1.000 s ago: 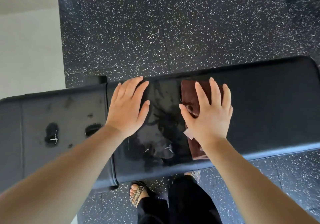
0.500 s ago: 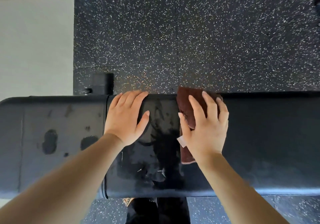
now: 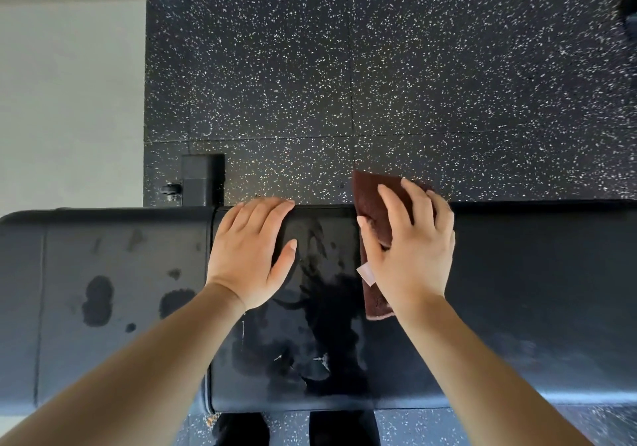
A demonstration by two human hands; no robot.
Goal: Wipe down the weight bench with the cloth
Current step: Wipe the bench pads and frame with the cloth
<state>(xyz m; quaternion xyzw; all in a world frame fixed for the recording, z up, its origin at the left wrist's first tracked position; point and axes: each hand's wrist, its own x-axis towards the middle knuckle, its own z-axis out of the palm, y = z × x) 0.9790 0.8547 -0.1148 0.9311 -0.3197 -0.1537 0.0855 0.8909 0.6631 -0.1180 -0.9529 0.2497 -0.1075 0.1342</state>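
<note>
A black padded weight bench [image 3: 534, 273] runs across the view, with dark wet marks on its left and middle pads. My right hand [image 3: 412, 252] presses flat on a dark brown cloth [image 3: 374, 201] that lies over the far edge of the bench; the cloth's far end sticks out past that edge and a small white tag shows at its left side. My left hand [image 3: 253, 249] lies flat on the pad just left of the cloth, fingers spread, holding nothing.
Black speckled rubber flooring [image 3: 379, 66] lies beyond the bench. A black bench leg with a small wheel [image 3: 201, 180] stands behind the bench at the left. A pale floor strip [image 3: 69, 101] borders the mat. My dark trouser legs [image 3: 293, 428] show below the near edge.
My right hand has pushed the cloth away from me, up to and over the far edge of the bench. The left hand has stayed flat on the pad. The view has tilted down.
</note>
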